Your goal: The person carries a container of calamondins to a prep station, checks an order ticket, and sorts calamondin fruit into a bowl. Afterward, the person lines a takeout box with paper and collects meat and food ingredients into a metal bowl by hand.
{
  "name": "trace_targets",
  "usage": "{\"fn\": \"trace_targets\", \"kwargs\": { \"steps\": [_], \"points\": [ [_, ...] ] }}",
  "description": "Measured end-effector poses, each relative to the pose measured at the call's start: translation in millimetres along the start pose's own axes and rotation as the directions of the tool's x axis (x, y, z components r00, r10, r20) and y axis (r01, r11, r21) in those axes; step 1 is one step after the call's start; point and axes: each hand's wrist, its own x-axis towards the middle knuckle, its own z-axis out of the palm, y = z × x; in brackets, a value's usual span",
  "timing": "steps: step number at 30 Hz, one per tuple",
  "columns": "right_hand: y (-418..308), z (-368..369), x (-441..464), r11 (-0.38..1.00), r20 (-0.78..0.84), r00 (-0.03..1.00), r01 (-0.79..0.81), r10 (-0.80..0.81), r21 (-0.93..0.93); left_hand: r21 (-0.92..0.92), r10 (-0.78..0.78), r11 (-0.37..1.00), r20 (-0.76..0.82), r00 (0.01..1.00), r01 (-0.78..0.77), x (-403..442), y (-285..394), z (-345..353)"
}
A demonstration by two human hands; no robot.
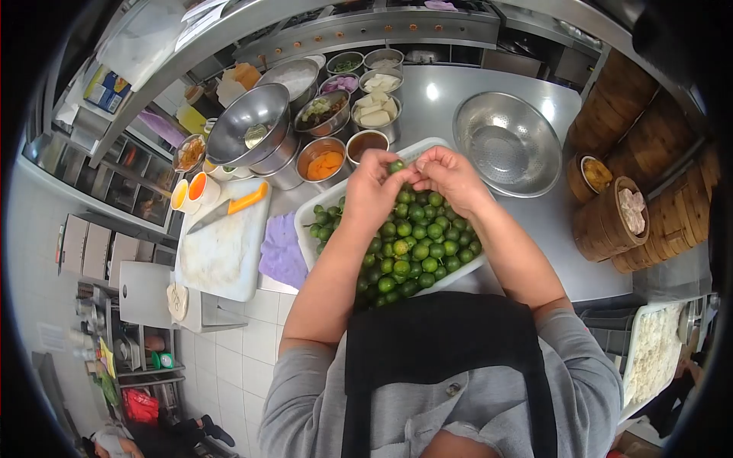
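Observation:
Small green citrus fruits (pixel 416 248) fill a white tray (pixel 304 237) in front of me. Above the tray's far part, my left hand (pixel 372 187) holds one green fruit (pixel 395 166) between thumb and fingers. My right hand (pixel 447 177) is close beside it, with thumb and fingertips pinched together near the fruit; what they hold, if anything, is too small to tell. A perforated metal bowl (pixel 508 143) stands to the right of the tray, with no fruit visible inside.
On the left lie a cutting board (pixel 221 256), an orange-handled knife (pixel 248 198) and a purple cloth (pixel 282 252). Metal containers of ingredients, including a carrot-coloured one (pixel 324 162), stand behind. Bamboo steamers (pixel 607 229) are stacked right. Another person (pixel 114 443) is at lower left.

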Motion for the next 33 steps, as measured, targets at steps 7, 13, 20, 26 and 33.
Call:
{"fn": "trace_targets", "kwargs": {
  "steps": [7,13,20,26,33],
  "points": [
    [11.1,-4.6,6.5,0.63,0.088,0.995,0.1,-0.051,-0.77,0.207,-0.142,0.971,0.084,0.986,0.122,1.1,-11.5,-26.4],
    [20.6,12.1,8.9,0.284,0.177,0.966,0.226,-0.186,-0.932,0.331,-0.214,0.933,0.189,0.958,0.143,-2.1,-14.4,-24.9],
    [24.3,-9.7,9.3,0.761,0.105,0.967,0.247,-0.231,-0.599,0.332,-0.096,0.943,0.262,0.96,0.003,-1.2,6.0,-10.1],
    [18.7,2.4,2.9,0.588,0.121,0.874,0.413,-0.471,-0.695,0.369,0.185,0.904,0.113,0.976,-0.215,-4.0,-16.2,-1.8],
    [7.8,-16.9,8.7,0.724,0.001,0.932,0.281,-0.362,-0.63,-0.344,-0.176,0.918,0.094,0.98,0.198,0.7,0.2,-14.8]
  ]
}}
